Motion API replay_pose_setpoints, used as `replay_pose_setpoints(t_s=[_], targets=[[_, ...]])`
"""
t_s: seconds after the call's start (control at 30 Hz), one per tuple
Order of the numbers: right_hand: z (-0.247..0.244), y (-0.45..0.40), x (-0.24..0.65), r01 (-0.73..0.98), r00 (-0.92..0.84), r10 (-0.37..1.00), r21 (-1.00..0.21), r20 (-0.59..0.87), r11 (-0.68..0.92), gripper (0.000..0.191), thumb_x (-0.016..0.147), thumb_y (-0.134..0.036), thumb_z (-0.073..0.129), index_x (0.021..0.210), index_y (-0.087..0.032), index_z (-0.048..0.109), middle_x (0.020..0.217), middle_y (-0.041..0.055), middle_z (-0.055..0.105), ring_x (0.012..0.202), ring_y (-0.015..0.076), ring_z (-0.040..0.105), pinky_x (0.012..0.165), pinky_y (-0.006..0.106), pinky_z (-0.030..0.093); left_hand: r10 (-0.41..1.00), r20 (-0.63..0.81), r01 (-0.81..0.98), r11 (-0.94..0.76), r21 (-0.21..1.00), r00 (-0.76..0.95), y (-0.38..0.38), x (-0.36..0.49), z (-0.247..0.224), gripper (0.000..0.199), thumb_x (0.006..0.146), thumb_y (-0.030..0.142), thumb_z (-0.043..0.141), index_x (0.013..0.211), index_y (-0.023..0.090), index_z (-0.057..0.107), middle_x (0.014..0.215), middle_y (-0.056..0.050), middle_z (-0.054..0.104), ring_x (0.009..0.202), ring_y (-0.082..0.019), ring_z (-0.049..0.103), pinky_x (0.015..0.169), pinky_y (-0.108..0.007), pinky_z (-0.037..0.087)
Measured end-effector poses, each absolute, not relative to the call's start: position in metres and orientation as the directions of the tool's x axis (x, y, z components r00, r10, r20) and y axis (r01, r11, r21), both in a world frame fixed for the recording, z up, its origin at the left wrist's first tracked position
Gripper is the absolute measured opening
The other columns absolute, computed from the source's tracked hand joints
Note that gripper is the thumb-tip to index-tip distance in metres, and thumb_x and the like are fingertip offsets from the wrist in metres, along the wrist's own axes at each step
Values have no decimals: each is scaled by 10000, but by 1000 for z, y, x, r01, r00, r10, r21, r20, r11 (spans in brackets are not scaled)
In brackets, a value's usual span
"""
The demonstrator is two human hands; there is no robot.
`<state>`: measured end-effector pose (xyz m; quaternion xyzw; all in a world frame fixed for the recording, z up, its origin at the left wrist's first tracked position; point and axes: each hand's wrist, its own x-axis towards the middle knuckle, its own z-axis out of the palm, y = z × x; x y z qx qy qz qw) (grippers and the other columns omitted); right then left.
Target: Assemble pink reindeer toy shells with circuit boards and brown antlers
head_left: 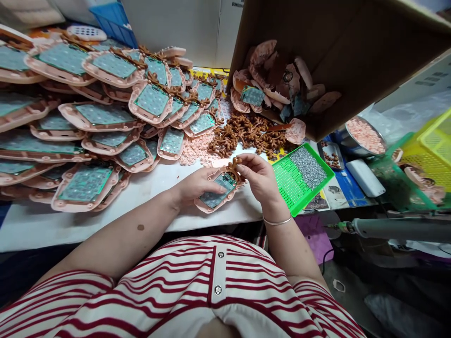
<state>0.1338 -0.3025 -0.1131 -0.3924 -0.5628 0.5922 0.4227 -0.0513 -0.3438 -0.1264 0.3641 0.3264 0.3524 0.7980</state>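
Close to the table's front edge, my left hand (198, 187) holds a pink shell (202, 205) with a circuit board (215, 193) set in it, the thumb lying over the board. My right hand (259, 178) pinches a brown branched piece (235, 163) at the top end of that shell. Behind my hands lies a heap of similar brown pieces (246, 134), beside a scatter of small pale pink parts (197, 146). Stacked pink shells with boards (84, 185) fill the left side.
A green tray (287, 180) of small metal parts is right of my right hand. A large open cardboard box (352, 51) holds pink shells behind. A metal bowl (364, 136), a yellow basket (431, 145) and a powered screwdriver (394, 229) are at the right.
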Motion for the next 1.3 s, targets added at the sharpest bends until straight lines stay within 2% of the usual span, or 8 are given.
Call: replay_pose_setpoints(t_s=[0.33, 0.63, 0.83, 0.93, 1.0, 1.1, 1.17, 1.3], targets=[[-110, -303, 136, -53, -387, 922, -999, 25, 4, 318, 731, -384, 824, 949, -229, 652, 862, -19, 685, 768, 100, 625, 754, 267, 545, 799, -314, -292, 506, 811, 513, -344, -50, -122, 347, 576, 171, 777, 900, 98, 677, 791, -68, 714, 654, -165, 629, 644, -285, 476], [-110, -310, 134, 373, -331, 928, -879, 172, 296, 164, 855, -309, 665, 985, -219, 621, 891, 21, 669, 811, 140, 617, 758, 310, 527, 872, -293, -171, 382, 908, 392, -344, -49, -126, 304, 569, 175, 783, 848, 122, 675, 757, -37, 697, 673, -162, 614, 647, -278, 461], [-117, -307, 133, -60, -224, 974, -998, 38, 25, 358, 851, -514, 645, 1096, -263, 574, 1006, 19, 664, 803, 114, 647, 719, 267, 549, 858, -244, -303, 405, 863, 451, -346, -46, -122, 371, 580, 202, 792, 914, 99, 666, 792, -83, 720, 673, -190, 648, 671, -318, 490], [-128, -311, 131, -207, -52, 997, -977, 53, 42, 372, 920, -568, 505, 1157, -283, 540, 1090, 31, 652, 838, 106, 664, 757, 277, 563, 933, -212, -355, 311, 882, 292, -344, -48, -116, 382, 605, 239, 787, 935, 123, 635, 795, -61, 711, 662, -179, 641, 650, -302, 485], [-138, -314, 130, -157, -8, 1000, -987, 21, 20, 377, 892, -555, 570, 1120, -256, 558, 1019, 27, 655, 756, 110, 648, 674, 269, 554, 981, -136, -351, 178, 919, 139, -338, -56, -105, 424, 616, 243, 791, 992, 143, 621, 882, -53, 716, 753, -182, 659, 712, -297, 500], [-152, -320, 129, 23, -41, 997, -998, 59, 60, 389, 856, -508, 650, 1098, -210, 592, 917, 32, 652, 724, 140, 624, 622, 291, 547, 994, 70, -217, -87, 972, -85, -324, -87, -74, 582, 603, 213, 825, 1133, 169, 587, 1131, -70, 695, 1021, -206, 651, 885, -293, 490], [-159, -323, 130, 106, -70, 988, -983, 140, 147, 392, 867, -482, 645, 1132, -198, 597, 926, 52, 658, 766, 165, 630, 634, 312, 559, 950, 208, -25, -220, 975, -233, -313, -120, -45, 589, 624, 230, 836, 1148, 169, 576, 1170, -75, 682, 1036, -202, 636, 893, -290, 481], [-166, -325, 132, 230, -122, 949, -922, 290, 311, 332, 896, -419, 619, 1151, -206, 607, 987, 87, 671, 846, 197, 645, 683, 357, 578, 800, 384, 479, -140, 867, -461, -298, -203, 9, 387, 629, 201, 818, 951, 100, 627, 845, 6, 676, 787, -123, 576, 773, -277, 445]])
